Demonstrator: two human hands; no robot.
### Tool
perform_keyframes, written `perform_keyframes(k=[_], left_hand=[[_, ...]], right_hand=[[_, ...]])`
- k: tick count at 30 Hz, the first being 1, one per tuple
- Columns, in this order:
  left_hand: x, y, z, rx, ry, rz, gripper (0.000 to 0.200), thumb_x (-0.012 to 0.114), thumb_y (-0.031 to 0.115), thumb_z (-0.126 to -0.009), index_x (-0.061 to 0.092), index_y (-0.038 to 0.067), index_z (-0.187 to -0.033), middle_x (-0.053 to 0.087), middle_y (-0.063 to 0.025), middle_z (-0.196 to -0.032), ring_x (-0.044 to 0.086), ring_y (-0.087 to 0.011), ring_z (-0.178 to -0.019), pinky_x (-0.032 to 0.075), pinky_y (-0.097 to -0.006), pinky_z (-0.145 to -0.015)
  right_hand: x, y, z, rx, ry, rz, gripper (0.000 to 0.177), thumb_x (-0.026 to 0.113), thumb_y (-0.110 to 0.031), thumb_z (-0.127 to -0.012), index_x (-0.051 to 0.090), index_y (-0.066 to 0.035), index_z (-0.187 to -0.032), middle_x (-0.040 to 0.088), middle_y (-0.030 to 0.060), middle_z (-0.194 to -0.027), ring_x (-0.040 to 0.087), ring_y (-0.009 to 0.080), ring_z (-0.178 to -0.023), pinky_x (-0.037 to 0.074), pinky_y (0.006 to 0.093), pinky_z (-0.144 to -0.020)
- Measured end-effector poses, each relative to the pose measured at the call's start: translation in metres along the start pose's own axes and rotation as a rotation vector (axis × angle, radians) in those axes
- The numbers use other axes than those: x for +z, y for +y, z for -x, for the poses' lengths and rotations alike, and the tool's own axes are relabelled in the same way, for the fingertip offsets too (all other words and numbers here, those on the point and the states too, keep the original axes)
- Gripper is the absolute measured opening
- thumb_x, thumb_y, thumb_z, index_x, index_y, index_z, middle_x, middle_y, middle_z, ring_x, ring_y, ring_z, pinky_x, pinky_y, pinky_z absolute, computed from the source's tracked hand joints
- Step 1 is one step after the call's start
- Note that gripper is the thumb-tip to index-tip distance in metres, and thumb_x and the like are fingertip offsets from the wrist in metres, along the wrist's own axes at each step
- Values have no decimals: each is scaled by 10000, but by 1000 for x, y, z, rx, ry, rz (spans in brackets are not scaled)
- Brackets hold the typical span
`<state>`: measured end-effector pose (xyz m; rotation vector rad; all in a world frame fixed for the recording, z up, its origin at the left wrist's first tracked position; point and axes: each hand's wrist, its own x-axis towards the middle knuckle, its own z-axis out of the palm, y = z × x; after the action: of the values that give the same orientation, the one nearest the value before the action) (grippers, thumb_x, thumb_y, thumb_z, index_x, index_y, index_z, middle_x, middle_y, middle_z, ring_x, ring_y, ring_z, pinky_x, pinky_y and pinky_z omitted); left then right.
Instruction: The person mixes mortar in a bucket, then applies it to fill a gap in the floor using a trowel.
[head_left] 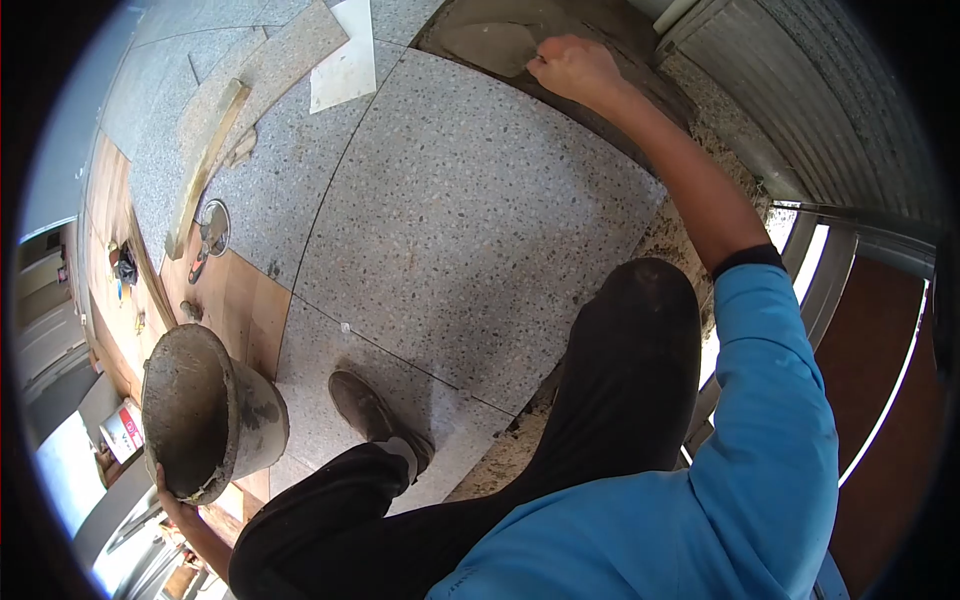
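Note:
My left hand (177, 507) grips the rim of a mortar-caked bucket (260, 420), which is tilted with its mouth toward me. The bucket's inside is coated grey, with little else visible in it. At the top, my right hand (578, 70) is closed around the handle of a trowel (490, 46), most of that handle hidden by the fingers. The trowel's grey, smeared blade lies over a bed of wet mortar (640, 95). Between my hands spreads a large speckled terrazzo slab (470, 210), its far edge bordering the mortar.
A wooden batten (208, 170), a white sheet (345, 60) and a tool with a reddish handle (198, 266) lie on the floor at left. Wood-look tiles (250, 310) adjoin the slabs. A corrugated metal shutter (800, 90) stands at upper right. My shoe (365, 405) rests on a slab.

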<state>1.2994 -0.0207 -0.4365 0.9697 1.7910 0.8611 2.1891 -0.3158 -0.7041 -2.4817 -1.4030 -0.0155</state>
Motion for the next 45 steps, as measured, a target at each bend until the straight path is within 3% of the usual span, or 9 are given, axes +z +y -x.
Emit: perform_keyframes(k=[11,15,19,22,28,32,34,43,45], left_hand=[[62,3,63,124,-75,-98,592,693,281,-926,516,-82,-1359,613,-213,-1332,641,-337,-1162,509,-428,-1043],[55,-14,91,426,-672,-114,595,695,281,-923,518,-85,-1358,613,-211,-1334,638,-338,-1167,501,-426,-1051],[162,29,119,55,231,-90,598,687,282,-929,511,-84,-1367,607,-213,-1341,640,-333,-1166,509,-421,-1045],[-13,-7,0,1,-49,29,588,663,289,-946,506,-83,-1373,604,-216,-1342,643,-330,-1159,523,-424,-1031],[-11,-1,-20,-3,-149,23,612,663,329,-941,510,-79,-1370,603,-221,-1341,643,-344,-1150,529,-431,-1022],[48,-4,49,377,-547,-128,610,655,334,-941,509,-76,-1368,597,-224,-1349,630,-351,-1168,522,-441,-1029],[48,-2,45,281,-428,-97,611,658,332,-940,508,-76,-1368,598,-225,-1347,631,-351,-1167,524,-441,-1028],[20,12,-1,13,-172,13,613,669,323,-935,506,-77,-1369,600,-227,-1341,637,-349,-1159,529,-442,-1023],[22,14,-1,0,-173,21,613,672,322,-934,505,-78,-1369,601,-227,-1340,639,-348,-1157,530,-442,-1022]], right_hand=[[-9,23,62,69,-48,18,320,577,-297,-862,717,-13,-821,712,213,-965,681,399,-954,547,491,-856],[-24,66,106,242,-99,-78,334,627,-356,-866,737,-41,-861,713,195,-950,676,391,-959,547,476,-850],[-33,88,104,385,6,-110,327,656,-395,-868,752,-89,-933,718,162,-992,672,373,-981,540,464,-873],[-28,74,68,208,-7,-169,346,640,-413,-873,746,-97,-967,717,153,-1042,666,373,-1011,531,467,-900],[27,68,-13,110,-92,-113,419,552,-415,-897,724,-74,-1070,692,215,-1139,649,383,-1103,525,461,-952],[42,44,-31,407,-71,-143,405,530,-387,-930,708,-83,-1131,693,160,-1176,675,353,-1059,520,448,-940],[38,36,-26,610,-119,-246,389,502,-346,-950,696,-87,-1166,691,165,-1184,675,357,-1068,520,454,-949],[17,37,-13,4,-328,153,344,479,-208,-950,704,-23,-1132,652,293,-1185,664,416,-1081,540,460,-933],[48,16,-43,272,-181,-202,349,477,-175,-929,707,14,-1113,665,298,-1149,678,424,-1053,558,472,-896]])
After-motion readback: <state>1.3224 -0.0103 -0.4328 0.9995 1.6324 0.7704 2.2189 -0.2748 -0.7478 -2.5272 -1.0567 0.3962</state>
